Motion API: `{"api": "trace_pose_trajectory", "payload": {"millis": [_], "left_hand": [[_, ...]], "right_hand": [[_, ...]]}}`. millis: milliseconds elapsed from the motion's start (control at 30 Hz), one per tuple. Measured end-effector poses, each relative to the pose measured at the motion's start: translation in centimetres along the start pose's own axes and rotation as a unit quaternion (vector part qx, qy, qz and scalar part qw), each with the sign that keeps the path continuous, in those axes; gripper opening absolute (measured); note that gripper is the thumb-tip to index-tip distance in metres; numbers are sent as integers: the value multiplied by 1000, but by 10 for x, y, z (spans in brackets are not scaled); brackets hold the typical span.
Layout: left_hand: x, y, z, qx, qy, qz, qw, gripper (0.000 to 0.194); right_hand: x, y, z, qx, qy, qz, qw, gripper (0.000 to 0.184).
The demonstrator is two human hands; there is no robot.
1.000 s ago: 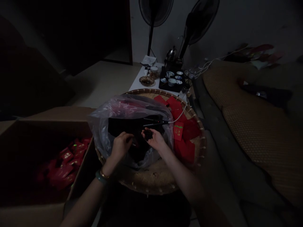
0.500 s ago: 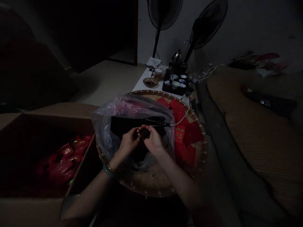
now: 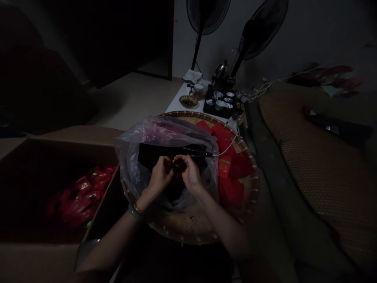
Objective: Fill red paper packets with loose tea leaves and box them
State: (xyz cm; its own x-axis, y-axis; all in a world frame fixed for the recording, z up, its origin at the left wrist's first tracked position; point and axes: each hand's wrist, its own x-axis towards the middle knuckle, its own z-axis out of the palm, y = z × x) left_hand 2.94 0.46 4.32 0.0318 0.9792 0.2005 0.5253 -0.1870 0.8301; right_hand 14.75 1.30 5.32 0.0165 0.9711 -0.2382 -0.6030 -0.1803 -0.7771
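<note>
Both the left hand (image 3: 160,173) and the right hand (image 3: 192,175) are close together above the open plastic bag (image 3: 127,157), which lies in the round basket (image 3: 191,227). The right fingers are curved, holding a small dark heap (image 3: 180,166). The left fingers are bent beside it; whether they grip something, I cannot tell. Red packets (image 3: 225,167) lie right of the bag.

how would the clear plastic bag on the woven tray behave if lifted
The plastic bag would probably flop and crumple, since it lies in loose wrinkles. Its glossy sheen suggests it may feel slippery. It might spill if tipped, as it gapes open around dark contents.
</note>
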Motion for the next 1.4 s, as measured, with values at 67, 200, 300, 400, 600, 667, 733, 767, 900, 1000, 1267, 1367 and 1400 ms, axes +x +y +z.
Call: {"api": "trace_pose_trajectory", "payload": {"millis": [67, 200, 300, 400, 600, 667, 733, 767, 900, 1000, 1267, 1367, 1400], "left_hand": [[0, -1, 1, -2, 6, -4, 1000, 28], [1, -4, 2, 0, 8, 2, 1000, 28], [1, -4, 1, 13, 0, 33, 999, 26], [1, -2, 1, 7, -4, 59, 998, 28], [0, -4, 1, 26, -14, 69, 997, 27], [0, -6, 1, 42, -23, 72, 996, 27], [1, -7, 0, 61, -30, 76, 995, 26], [1, -7, 0, 70, -32, 77, 994, 25], [2, -3, -2, 86, -18, 63, 994, 22], [2, -2, -2, 69, -2, 29, 997, 24], [4, -11, 0, -30, -17, -43, 998, 26], [4, -15, -1, -61, -24, -55, 996, 28], [4, -16, -1, -68, -24, -57, 996, 29]], "right_hand": [[0, 3, -1, -26, -4, -22, 999, 29], [-1, 8, -4, -97, -11, -82, 992, 24], [0, 12, -5, -109, -3, -98, 989, 23], [1, 14, -6, -105, 1, -95, 990, 25], [-1, 12, -5, -121, -25, -91, 988, 30], [-2, 10, -5, -124, -42, -80, 988, 34], [-3, 8, -5, -127, -62, -73, 987, 37], [-3, 6, -6, -129, -73, -69, 987, 38], [-6, -1, -11, -136, -100, -36, 985, 36], [-10, -4, -15, -109, -105, -8, 988, 31], [-16, -14, -24, -219, -109, -85, 966, 22], [-19, -15, -30, -386, -152, -151, 897, 28], [-20, -15, -32, -432, -177, -161, 869, 29]]}}
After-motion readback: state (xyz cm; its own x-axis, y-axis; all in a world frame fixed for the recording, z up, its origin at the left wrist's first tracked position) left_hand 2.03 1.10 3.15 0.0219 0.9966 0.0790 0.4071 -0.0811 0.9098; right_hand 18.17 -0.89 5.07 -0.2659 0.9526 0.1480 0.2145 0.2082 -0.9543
